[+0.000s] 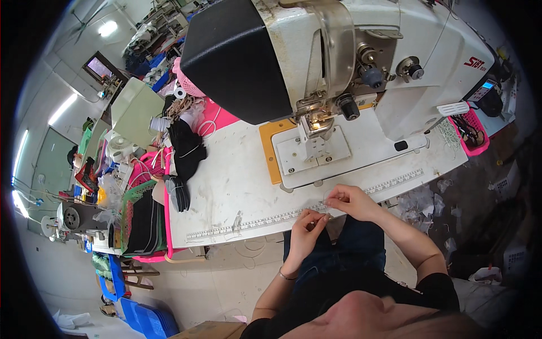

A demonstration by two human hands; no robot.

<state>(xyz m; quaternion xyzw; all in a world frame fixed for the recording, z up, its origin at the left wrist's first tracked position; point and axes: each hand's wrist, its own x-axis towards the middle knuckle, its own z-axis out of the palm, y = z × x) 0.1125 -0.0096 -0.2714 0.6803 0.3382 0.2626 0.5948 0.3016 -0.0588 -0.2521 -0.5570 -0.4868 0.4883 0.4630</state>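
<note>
Both my hands are close together at the front edge of a white sewing table [226, 175], above my lap. My left hand [306, 233] is closed in a pinch, with its fingertips by a tiny light-coloured bit too small to name. To its right, my right hand [354, 202] has thumb and fingers pressed together; what they hold, if anything, cannot be made out. Under and beside the hands runs a printed measuring tape [265, 218] along the table edge. Beyond them stands a large white industrial sewing machine [435, 101], its lamp lit over the metal work plate [291, 160].
Dark fabric pieces [186, 148] lie at the table's left side. Left of it, a pink-rimmed basket [167, 226] holds stacked dark pieces. A pink basket [480, 127] hangs at the right end. Plastic scraps [420, 206] litter the floor at right; blue crates [148, 319] stand lower left.
</note>
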